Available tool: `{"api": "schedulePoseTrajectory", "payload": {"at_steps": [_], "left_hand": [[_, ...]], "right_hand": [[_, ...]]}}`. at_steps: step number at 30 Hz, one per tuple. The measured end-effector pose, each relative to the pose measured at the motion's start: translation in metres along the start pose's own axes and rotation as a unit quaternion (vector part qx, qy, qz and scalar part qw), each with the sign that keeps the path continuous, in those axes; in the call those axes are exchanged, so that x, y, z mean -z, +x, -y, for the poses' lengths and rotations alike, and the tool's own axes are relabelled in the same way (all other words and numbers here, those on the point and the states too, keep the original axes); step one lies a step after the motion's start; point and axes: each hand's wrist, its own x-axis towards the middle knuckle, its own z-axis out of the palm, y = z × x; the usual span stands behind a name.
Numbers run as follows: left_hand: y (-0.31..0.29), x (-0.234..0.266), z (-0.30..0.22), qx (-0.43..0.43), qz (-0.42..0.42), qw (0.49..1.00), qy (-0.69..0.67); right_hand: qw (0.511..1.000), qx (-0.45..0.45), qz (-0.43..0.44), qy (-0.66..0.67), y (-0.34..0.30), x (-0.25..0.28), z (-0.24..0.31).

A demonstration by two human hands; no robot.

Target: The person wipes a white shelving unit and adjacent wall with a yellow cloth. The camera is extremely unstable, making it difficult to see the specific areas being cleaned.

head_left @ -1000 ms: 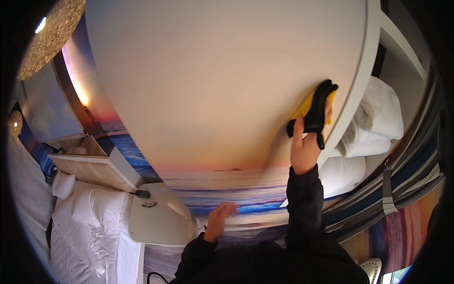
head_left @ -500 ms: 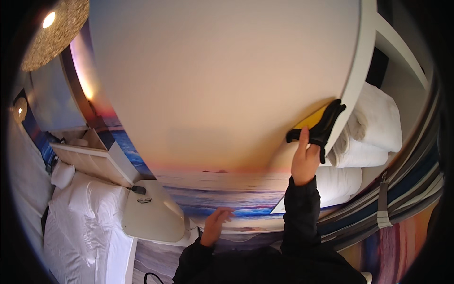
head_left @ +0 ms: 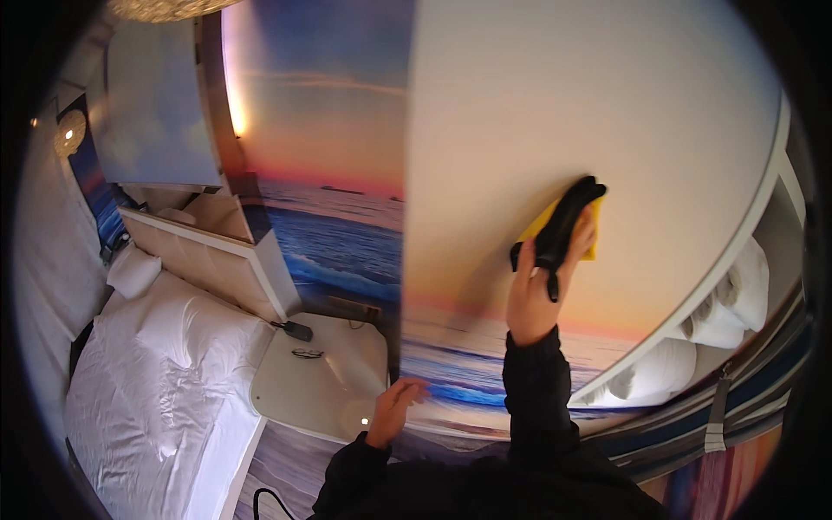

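My right hand (head_left: 539, 299) is closed around a yellow-and-black wiping pad (head_left: 568, 227), its fingers over the pad's right side. The pad lies against a tall wardrobe door (head_left: 598, 104) printed with a sunset sky and blue sea. Its exact make is hard to read; a thick black part runs over a yellow sheet. Lower down, my left hand (head_left: 397, 411) hangs near the door's bottom edge with fingers stretched out and nothing in them.
Folded white bedding (head_left: 724, 303) fills shelves at the right, beside a striped curtain (head_left: 745, 394). Glasses (head_left: 307, 354) and a small black device (head_left: 297, 331) lie on a white bedside table (head_left: 325, 390). A bed with white sheets (head_left: 165, 373) stands at the left.
The view has swung left, so the door now appears further right. My right hand and the pad have shifted from the door's right edge inward across its face.
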Motion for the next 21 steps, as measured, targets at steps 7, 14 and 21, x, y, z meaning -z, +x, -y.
{"api": "schedulePoseTrajectory", "payload": {"at_steps": [7,14,21], "left_hand": [[-0.024,0.074,0.000,-0.002,-0.069,0.998,0.004],[-0.028,0.084,0.001,0.012,-0.078,0.997,0.016],[0.002,0.030,0.012,0.002,-0.010,1.000,-0.014]], "right_hand": [[0.998,0.009,0.064,-0.013,-0.042,-0.098,0.052],[0.978,0.014,0.203,0.049,-0.067,-0.111,0.062],[0.953,0.025,0.292,0.074,-0.081,-0.043,0.009]]}}
